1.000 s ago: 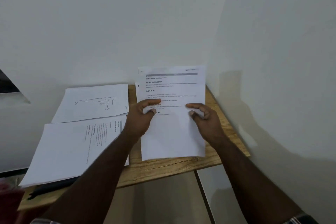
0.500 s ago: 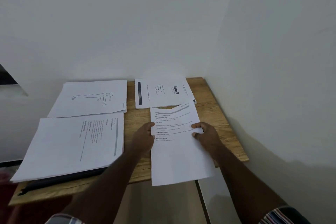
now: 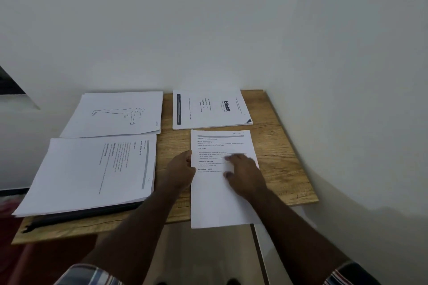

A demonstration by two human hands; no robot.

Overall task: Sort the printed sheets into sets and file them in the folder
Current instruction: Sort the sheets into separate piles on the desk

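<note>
Wood-grain table [image 3: 273,169] set into a white corner, wall behind and wall to the right. Four lots of printed sheets on it. Far left corner: stack with a line drawing of a figure in a plank pose [image 3: 115,114]. Near left corner: thicker stack of text pages [image 3: 88,173], turned sideways, lying on a dark folder [image 3: 81,214] whose edge shows along the stack's near side; stack and folder overhang the table's left edge. Far right area: sheets headed "blinkit" [image 3: 210,109], also sideways, a dark triangle at one corner. Just in front of those, almost touching, a single text sheet [image 3: 217,201] lies upright to the viewer, headings readable (task goal, task description, required props); its lower end hangs over the table's near edge. Left hand [image 3: 181,172] sits at that sheet's left edge, fingers curled at the paper's margin; whether it pinches the paper I cannot tell. Right hand [image 3: 243,174] lies flat on top of the sheet, fingers spread, a little blurred, pressing it to the wood. Hands apart, the sheet's printed part between them. Striped sleeves [image 3: 92,275] at the bottom of view.
</note>
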